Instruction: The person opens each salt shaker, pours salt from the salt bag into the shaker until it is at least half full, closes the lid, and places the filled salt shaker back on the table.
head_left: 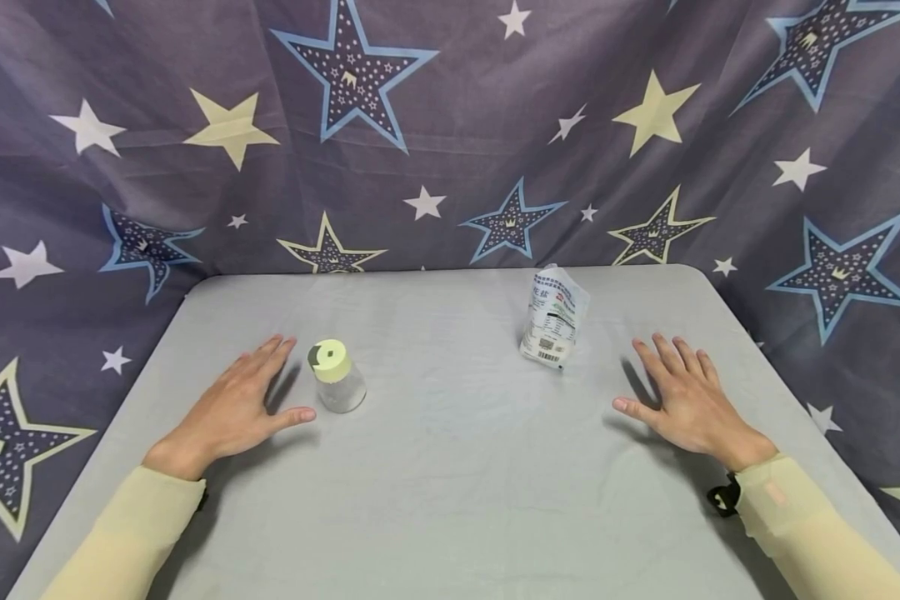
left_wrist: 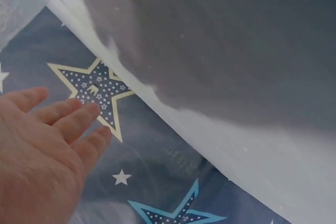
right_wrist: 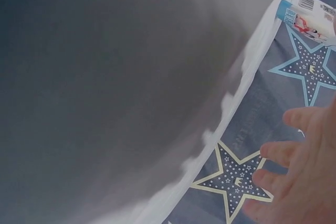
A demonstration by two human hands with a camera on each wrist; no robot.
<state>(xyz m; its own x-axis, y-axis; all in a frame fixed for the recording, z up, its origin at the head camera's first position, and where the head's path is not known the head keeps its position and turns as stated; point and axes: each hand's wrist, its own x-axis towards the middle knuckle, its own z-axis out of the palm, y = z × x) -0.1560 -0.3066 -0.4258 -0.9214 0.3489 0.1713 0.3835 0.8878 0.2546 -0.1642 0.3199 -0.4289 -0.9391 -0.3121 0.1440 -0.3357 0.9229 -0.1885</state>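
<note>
A clear shaker jar (head_left: 342, 390) with a pale yellow-green lid (head_left: 335, 363) stands upright on the left part of the table. Just left of it is my left hand (head_left: 232, 406), its fingers spread and thumb pointing towards the jar, holding nothing. Further right and back, a white printed salt bag (head_left: 551, 321) stands on the table; its blue-edged end shows at the top right of the right wrist view. My right hand (head_left: 686, 402) is to the right of the bag and nearer me, fingers spread apart, with nothing in it.
A grey-white table (head_left: 450, 483) with rounded back corners lies under both hands. Behind and beside it hangs a dark purple-grey cloth (head_left: 450, 108) printed with stars. A black band (head_left: 723, 497) shows at the right wrist, by the cream sleeve (head_left: 810, 517).
</note>
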